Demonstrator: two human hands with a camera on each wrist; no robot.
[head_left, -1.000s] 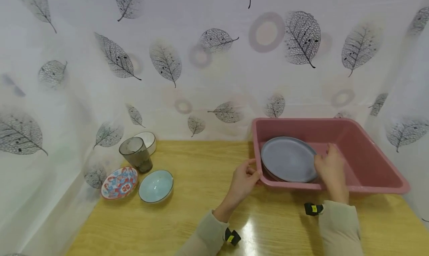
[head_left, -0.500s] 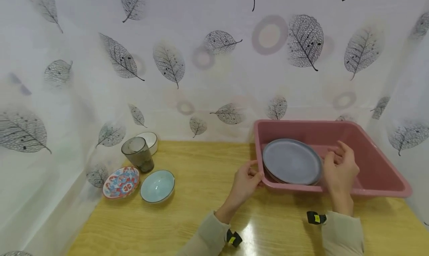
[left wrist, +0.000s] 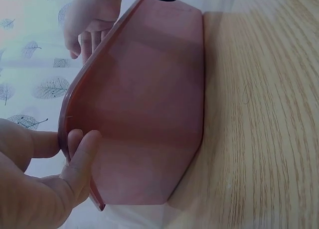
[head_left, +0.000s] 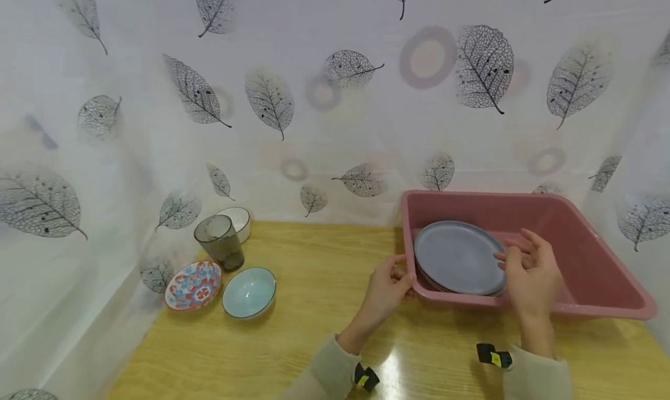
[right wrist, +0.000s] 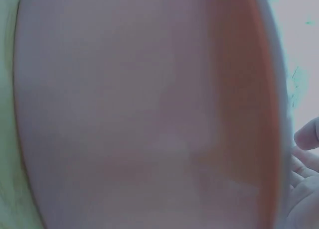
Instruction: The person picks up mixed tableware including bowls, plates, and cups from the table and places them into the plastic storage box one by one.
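Observation:
A pink plastic basin (head_left: 591,254) stands on the table at the right. Inside its left part lies a grey-blue plate (head_left: 460,257), with the edge of at least one more dish showing beneath it. My left hand (head_left: 384,286) pinches the basin's front left corner; in the left wrist view the thumb and fingers (left wrist: 84,152) sit on either side of the rim. Over the basin, just right of the plate, hovers my right hand (head_left: 531,275), its fingers loosely bent and holding nothing. The right wrist view is mostly filled by the basin's blurred outer wall (right wrist: 124,109).
On the table's left side stand a light blue bowl (head_left: 249,292), a red-and-blue patterned dish (head_left: 193,285), a smoky glass (head_left: 222,246) and a white bowl (head_left: 241,222). A leaf-printed sheet (head_left: 314,127) hangs behind the wooden table (head_left: 314,260).
My right hand has let go of the plate's right edge and drawn back to the right and slightly down. The left hand has stayed on the basin's corner.

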